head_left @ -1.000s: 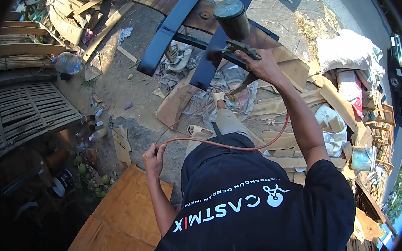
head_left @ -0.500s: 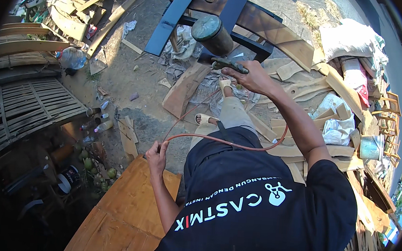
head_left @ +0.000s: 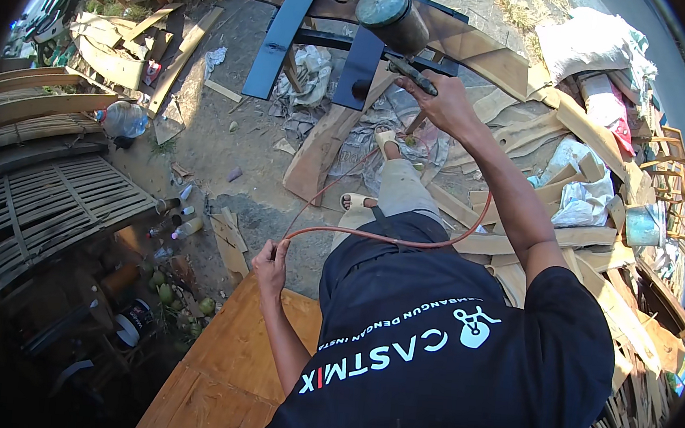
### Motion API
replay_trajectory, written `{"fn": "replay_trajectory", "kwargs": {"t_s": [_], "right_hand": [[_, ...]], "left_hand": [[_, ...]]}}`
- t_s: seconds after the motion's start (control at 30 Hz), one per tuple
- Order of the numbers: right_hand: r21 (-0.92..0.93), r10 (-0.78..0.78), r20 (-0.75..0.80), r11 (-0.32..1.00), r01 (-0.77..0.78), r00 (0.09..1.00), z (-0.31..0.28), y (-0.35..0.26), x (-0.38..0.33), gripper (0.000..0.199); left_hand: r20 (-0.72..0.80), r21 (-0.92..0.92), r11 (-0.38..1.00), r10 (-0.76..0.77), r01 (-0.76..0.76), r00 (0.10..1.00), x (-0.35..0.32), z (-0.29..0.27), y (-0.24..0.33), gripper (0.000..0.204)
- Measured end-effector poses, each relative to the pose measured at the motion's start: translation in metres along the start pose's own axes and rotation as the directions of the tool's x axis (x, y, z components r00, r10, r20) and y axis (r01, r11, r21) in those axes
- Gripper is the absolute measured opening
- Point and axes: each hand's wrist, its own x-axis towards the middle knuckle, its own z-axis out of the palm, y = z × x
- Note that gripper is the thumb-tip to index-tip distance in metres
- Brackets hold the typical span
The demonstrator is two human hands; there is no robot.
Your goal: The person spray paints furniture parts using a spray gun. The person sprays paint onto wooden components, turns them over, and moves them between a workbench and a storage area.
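My right hand [head_left: 448,105] is stretched forward and grips a spray gun [head_left: 408,71] with a round dark metal cup [head_left: 391,16] on top. The gun is held over dark blue metal bars [head_left: 281,33] that lie on curved wooden boards [head_left: 471,42]. A thin red hose [head_left: 405,241] runs from the gun back across my body to my left hand [head_left: 271,261], which is closed around it at hip height. I wear a black shirt, light trousers and pale sandals [head_left: 356,202].
A plywood sheet [head_left: 222,375] lies under my left arm. Slatted bamboo panels [head_left: 42,204] are at the left, with bottles and cans [head_left: 175,220] beside them. Stacked curved wood pieces [head_left: 598,269], white sacks [head_left: 594,40] and a metal bucket [head_left: 643,226] fill the right side.
My right hand has carried the spray gun further forward, over the blue bars. My left hand stays closed on the red hose, which now hangs lower across my waist.
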Motion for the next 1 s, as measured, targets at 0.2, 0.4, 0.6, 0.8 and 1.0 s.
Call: {"fn": "replay_trajectory", "kwargs": {"t_s": [0.2, 0.4, 0.6, 0.8, 1.0], "right_hand": [[0.050, 0.014, 0.250, 0.998, -0.028, 0.968, -0.003, 0.003, -0.021, 0.057], [0.087, 0.055, 0.341, 0.992, -0.090, 0.938, -0.005, 0.013, -0.026, 0.062], [0.199, 0.060, 0.165, 0.976, -0.093, 0.984, -0.008, 0.033, 0.012, 0.066], [0.102, 0.134, 0.084, 0.985, -0.143, 0.987, -0.042, 0.052, 0.080, 0.069], [0.117, 0.081, -0.100, 0.991, -0.069, 0.992, -0.080, 0.074, 0.171, 0.070]], "left_hand": [[0.028, 0.013, 0.999, 0.035, -0.036, 0.999, 0.012, 0.000, -0.002, 0.047], [0.069, 0.040, 0.999, 0.031, -0.034, 0.997, 0.025, 0.002, 0.003, 0.043], [0.057, 0.053, 0.997, 0.051, -0.054, 0.997, 0.045, 0.006, 0.019, 0.042], [0.046, 0.050, 0.999, 0.003, -0.005, 0.999, 0.067, 0.016, 0.046, 0.039], [0.045, 0.086, 0.996, -0.007, 0.003, 0.999, 0.096, 0.031, 0.083, 0.036]]}}
